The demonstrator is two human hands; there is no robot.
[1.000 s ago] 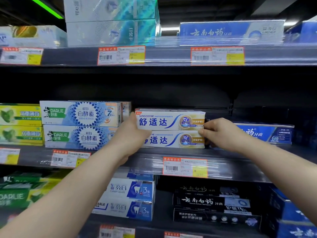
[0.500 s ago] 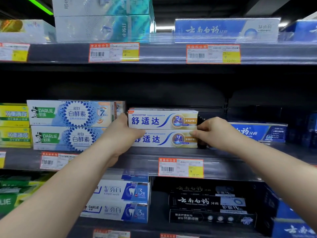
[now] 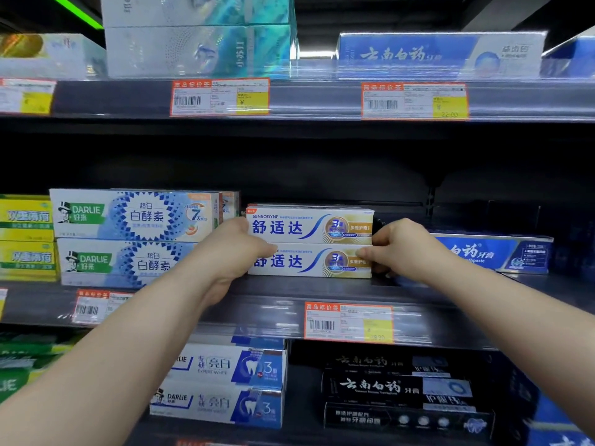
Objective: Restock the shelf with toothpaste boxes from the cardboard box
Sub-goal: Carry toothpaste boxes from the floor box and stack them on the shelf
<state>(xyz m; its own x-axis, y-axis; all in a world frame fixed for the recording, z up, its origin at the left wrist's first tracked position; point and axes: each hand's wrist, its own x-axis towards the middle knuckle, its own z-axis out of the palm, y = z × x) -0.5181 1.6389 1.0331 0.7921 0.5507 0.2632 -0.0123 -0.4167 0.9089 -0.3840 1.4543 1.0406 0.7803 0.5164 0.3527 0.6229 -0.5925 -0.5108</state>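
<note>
Dark metal shop shelving fills the view, with clear plastic rails along the shelf edges and a green light strip at the top left. On the middle shelf (image 3: 283,292) sits a toothpaste stack (image 3: 306,243) of two long white cardboard boxes with blue lettering and gold right ends, one lying flat on the other, fronts facing out. It stands just right of centre, above an orange-and-yellow paper price tag (image 3: 349,321) on the rail.

The left hand (image 3: 235,249) wraps the left end of the toothpaste stack, its thumb laid across the front near the seam between the two boxes; its other fingers are hidden behind the end. The right hand (image 3: 402,249) closes on the right end with curled fingers, a fingertip pressing the gold front of the lower box. Both forearms reach up from the bottom corners.

Just left of the toothpaste stack stand two stacked blue-and-white cardboard boxes with a top-hatted figure (image 3: 135,239), and further left are yellow-and-green boxes (image 3: 25,236). To the right, partly behind the right hand, lies a single blue box with white characters (image 3: 495,254). The top shelf carries teal shimmering cartons (image 3: 199,49) and a pale blue box (image 3: 441,53). The shelf below holds white-and-blue boxes (image 3: 225,384) beside black boxes (image 3: 402,391).
</note>
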